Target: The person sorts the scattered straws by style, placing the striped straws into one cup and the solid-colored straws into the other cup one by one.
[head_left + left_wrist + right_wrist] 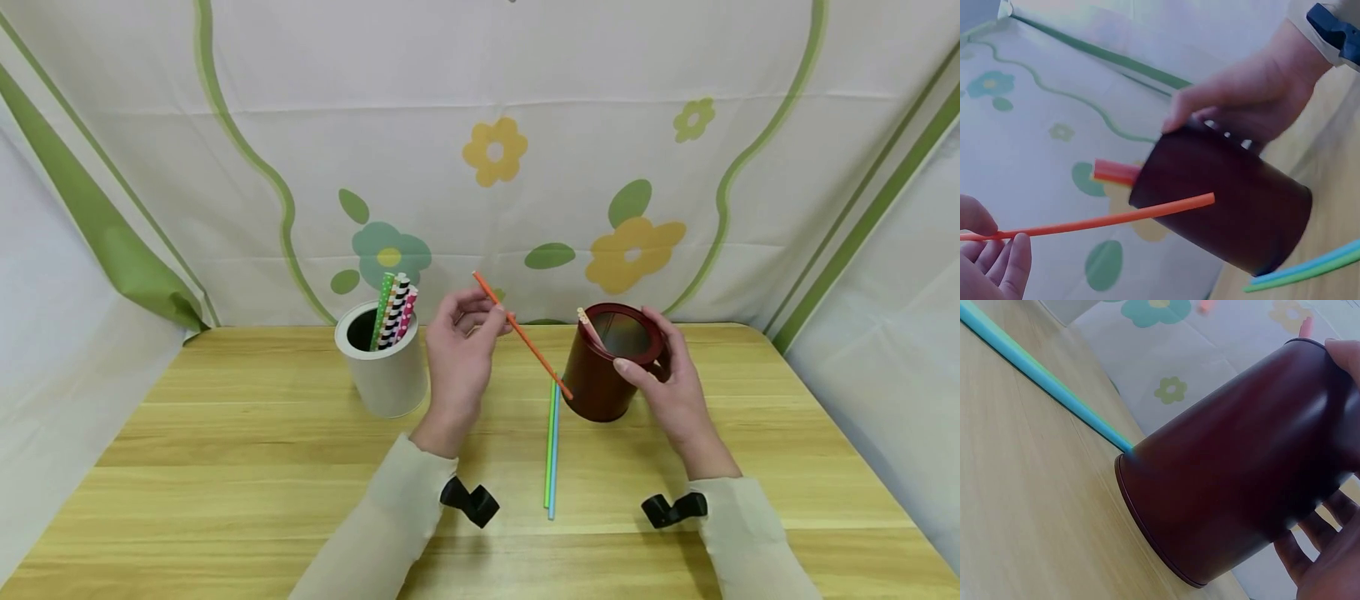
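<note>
My left hand [461,346] pinches an orange straw [531,343] between thumb and fingers. The straw slants down to the right, its lower end overlapping the dark red-brown cup [597,383] in the head view. That cup is gripped by my right hand [678,392], thumb at the rim and fingers around the far right side. It stands on the table, and a few pink and yellowish straws [591,330] lean inside against its left rim. Left of the cup's base, a green straw [550,450] and a blue straw [554,475] lie side by side on the wood.
A cream-white canister [386,383] stands left of my left hand, holding several patterned straws [393,317] in green, black-striped and pink. Behind the wooden table [247,467] hangs a white curtain [427,67] with flowers. Both wrists carry black camera mounts.
</note>
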The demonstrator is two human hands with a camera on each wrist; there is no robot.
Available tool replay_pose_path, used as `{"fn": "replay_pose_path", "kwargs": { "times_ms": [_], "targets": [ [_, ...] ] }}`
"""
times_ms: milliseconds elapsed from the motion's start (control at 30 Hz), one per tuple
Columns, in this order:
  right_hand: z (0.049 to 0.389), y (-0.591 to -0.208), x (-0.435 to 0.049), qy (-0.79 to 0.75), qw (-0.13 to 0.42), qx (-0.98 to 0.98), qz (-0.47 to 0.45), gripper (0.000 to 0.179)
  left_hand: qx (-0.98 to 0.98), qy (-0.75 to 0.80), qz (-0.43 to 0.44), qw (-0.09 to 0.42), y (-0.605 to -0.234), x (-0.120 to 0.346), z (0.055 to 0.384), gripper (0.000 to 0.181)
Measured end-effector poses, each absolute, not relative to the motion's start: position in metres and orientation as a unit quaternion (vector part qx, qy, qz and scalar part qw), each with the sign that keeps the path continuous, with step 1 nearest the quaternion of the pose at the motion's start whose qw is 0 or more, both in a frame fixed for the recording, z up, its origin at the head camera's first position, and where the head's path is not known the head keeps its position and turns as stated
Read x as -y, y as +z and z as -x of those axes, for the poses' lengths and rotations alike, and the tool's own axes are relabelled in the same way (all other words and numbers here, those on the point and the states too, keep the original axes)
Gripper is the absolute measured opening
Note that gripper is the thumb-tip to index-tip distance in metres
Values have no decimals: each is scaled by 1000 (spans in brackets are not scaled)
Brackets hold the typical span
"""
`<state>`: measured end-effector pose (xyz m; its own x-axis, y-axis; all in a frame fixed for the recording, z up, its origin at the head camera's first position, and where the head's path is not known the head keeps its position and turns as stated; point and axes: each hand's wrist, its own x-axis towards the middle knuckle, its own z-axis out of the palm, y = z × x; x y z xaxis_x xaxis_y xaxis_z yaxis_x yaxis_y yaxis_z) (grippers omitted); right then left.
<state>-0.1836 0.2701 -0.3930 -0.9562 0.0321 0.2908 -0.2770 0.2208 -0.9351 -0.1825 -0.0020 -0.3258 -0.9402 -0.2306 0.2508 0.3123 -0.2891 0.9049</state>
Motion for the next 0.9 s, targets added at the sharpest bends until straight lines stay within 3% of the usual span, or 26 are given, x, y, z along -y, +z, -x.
{"fn": "replay_pose_path", "kwargs": {
  "times_ms": [467,900],
  "targets": [
    [184,-394,-270,617,125,773,-76,78,523,-803,116,261,-289,-2,163,20],
    [183,-393,-269,623,124,769,-80,78,551,-787,153,231,-296,-19,164,18]
  ]
}}
